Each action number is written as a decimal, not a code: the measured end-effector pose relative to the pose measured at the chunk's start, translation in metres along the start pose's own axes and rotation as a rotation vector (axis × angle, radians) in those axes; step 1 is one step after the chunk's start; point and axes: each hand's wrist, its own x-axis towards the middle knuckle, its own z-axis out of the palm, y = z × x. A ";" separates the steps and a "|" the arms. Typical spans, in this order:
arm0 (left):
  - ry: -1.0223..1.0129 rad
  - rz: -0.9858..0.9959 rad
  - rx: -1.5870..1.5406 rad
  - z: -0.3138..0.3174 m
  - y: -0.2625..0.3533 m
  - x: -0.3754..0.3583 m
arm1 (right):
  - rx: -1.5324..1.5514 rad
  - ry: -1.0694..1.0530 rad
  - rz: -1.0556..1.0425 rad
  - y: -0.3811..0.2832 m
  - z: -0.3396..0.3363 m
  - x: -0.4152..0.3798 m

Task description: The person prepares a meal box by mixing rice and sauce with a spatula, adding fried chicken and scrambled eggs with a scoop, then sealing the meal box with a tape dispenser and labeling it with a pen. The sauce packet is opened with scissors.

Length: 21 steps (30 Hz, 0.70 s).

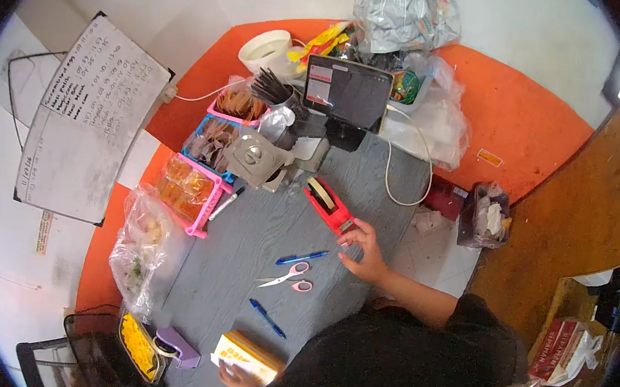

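My right hand [365,253] is at the cutter end of a red tape dispenser [334,212], its bent fingers and thumb around that end. Whether a strip of tape lies between them is too small to tell. In the dispenser sits a pale tape roll [320,191]. At the table's near left, my left hand [238,383] grips a yellow and white box [259,355], fingers over its side. Between the hands lie pink-handled scissors [294,272], partly open, with one blue pen [301,258] beyond them and another blue pen [267,318] nearer the box.
A purple tape dispenser [178,347] and a tray of yellow pieces [138,344] stand at the lower left. Pink and blue baskets [208,214] line the table's left side. At the back are a tablet [347,92], its white cable [388,172] and a metal lidded container [256,156].
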 end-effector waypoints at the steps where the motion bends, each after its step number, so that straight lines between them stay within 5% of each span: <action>1: 0.043 -0.011 0.026 0.010 -0.002 -0.007 | 0.121 0.045 0.034 0.001 0.004 -0.001; 6: 0.143 0.313 0.092 0.029 0.025 -0.018 | -0.013 -0.040 0.022 0.009 0.002 -0.008; 11: -0.083 0.537 0.011 0.019 0.036 -0.006 | -0.233 -0.114 -0.194 0.006 -0.005 -0.004; 14: -0.248 0.405 0.171 0.005 0.053 -0.007 | -0.263 -0.167 -0.152 0.011 -0.006 -0.007; 16: -0.271 0.444 0.201 0.005 0.044 -0.005 | 0.161 -0.006 0.031 0.013 0.001 -0.012; 21: -0.271 0.522 0.200 0.012 0.036 -0.009 | -0.034 -0.112 -0.046 0.030 -0.004 -0.024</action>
